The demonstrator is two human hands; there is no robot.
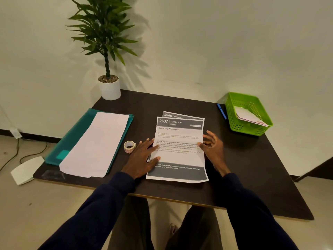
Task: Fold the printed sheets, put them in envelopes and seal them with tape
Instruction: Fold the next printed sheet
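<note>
Two hands: both are at the near middle of the dark table [252,168], one on each long edge of the top printed sheet [178,141].
Left hand [142,157]: it lies flat with straight fingers, pressing the sheet's left edge and gripping nothing.
Right hand [213,147]: the fingers are spread and loosely bent above the right edge, with the thumb tip on the paper. It holds nothing that I can make out.
Top sheet: headed "2637 Living Room", it lies flat and unfolded.
Second sheet [180,115]: headed "2940 Kitchen", it lies under the first with only its far strip showing. It is also unfolded.
Tape roll [129,146]: it stands just beside the left hand, apart from the sheets, with no strip pulled out.
Envelope stack [97,143]: these long white envelopes lie on a teal folder [63,147], left of the tape.
Green basket [232,112]: it sits at the far right and holds white envelopes [250,116], one with a pinkish mark near its edge. These are probably finished ones.
Blue pen [222,111]: it lies beside the basket.
Potted plant [106,33]: it stands at the far left corner.
Progress: some envelopes look done. For these two sheets, folding has not begun.
Left to do: fold each sheet, put it in an envelope, and tape it.
</note>
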